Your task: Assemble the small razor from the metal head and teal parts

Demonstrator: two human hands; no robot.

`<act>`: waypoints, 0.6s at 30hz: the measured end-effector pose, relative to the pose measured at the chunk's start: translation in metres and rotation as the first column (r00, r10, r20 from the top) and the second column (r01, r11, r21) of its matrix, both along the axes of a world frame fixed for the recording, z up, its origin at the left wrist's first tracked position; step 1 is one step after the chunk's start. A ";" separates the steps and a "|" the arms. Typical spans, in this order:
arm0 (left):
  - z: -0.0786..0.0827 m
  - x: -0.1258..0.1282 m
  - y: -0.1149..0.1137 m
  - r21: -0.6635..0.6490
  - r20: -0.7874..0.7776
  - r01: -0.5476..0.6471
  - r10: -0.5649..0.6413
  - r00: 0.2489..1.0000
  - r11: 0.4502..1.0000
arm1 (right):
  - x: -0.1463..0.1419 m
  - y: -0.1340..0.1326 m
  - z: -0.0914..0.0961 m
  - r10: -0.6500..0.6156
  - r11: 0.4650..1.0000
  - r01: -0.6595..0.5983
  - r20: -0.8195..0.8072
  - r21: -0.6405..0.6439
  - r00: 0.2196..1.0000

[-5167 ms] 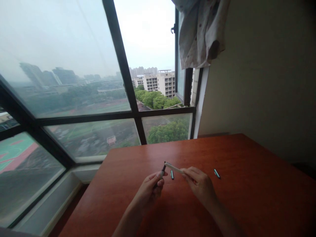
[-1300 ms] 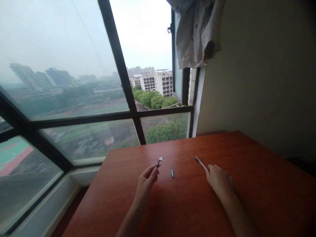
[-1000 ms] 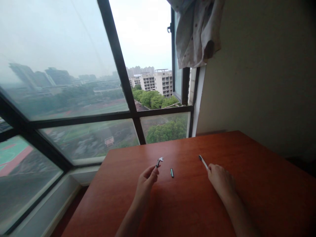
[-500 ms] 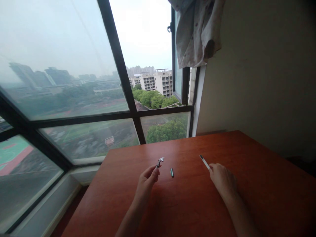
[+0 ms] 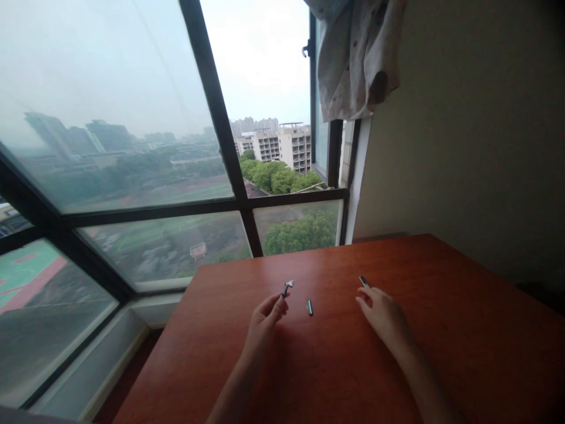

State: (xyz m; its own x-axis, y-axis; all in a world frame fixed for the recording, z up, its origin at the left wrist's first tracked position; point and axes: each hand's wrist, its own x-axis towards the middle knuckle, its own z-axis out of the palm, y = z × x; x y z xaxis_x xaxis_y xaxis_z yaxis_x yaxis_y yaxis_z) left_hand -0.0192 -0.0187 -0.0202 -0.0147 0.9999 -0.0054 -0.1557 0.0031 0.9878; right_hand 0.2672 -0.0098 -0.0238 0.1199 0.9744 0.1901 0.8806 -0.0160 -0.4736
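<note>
My left hand (image 5: pixel 267 318) is closed around the handle of a razor (image 5: pixel 286 287), whose silvery forked end points up and away. To the right of that hand, a small dark and greenish strip (image 5: pixel 309 307), shaped like a razor cartridge, lies on the brown table (image 5: pixel 318 365). Farther right, my right hand (image 5: pixel 383 312) is low over the table, its thumb and forefinger apart. Just beyond its fingers shows the dark tip of a slim light-coloured stick (image 5: pixel 363 281). The hand hides the rest of this stick, which looks to lie on the table.
Large dark-framed windows (image 5: pixel 212 206) border the table's far and left sides, with one pane open. A spotted cloth (image 5: pixel 353 65) hangs beside the open pane. At the right is a plain wall (image 5: pixel 463 135).
My right hand has shifted left and forward from the near end of the slim stick and now covers most of it. The left hand keeps the razor in nearly the same place.
</note>
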 end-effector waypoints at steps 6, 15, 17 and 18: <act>0.000 0.003 0.000 -0.007 0.013 0.073 -0.073 0.997 0.997 | -0.065 -0.008 0.014 0.415 0.897 -0.428 -0.125 -0.111 0.901; -0.001 0.006 0.003 -0.008 0.050 0.057 -0.057 0.997 0.998 | -0.096 0.018 0.046 0.521 0.832 -0.461 0.150 -0.310 0.840; 0.001 0.006 0.002 -0.018 0.053 0.043 -0.042 0.998 0.999 | -0.100 0.024 0.047 0.530 0.824 -0.453 0.178 -0.340 0.829; 0.002 0.007 0.002 -0.021 0.052 0.041 -0.040 0.998 0.999 | -0.103 0.026 0.047 0.532 0.822 -0.448 0.191 -0.353 0.825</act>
State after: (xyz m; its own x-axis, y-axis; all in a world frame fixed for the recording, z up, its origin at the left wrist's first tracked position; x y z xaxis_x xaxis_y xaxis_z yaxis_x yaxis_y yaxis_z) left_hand -0.0125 -0.0167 -0.0178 0.0263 0.9993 -0.0275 -0.2056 0.0323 0.9781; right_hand 0.1647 0.0164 0.0236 -0.4027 0.9035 -0.1469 0.8971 0.3576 -0.2595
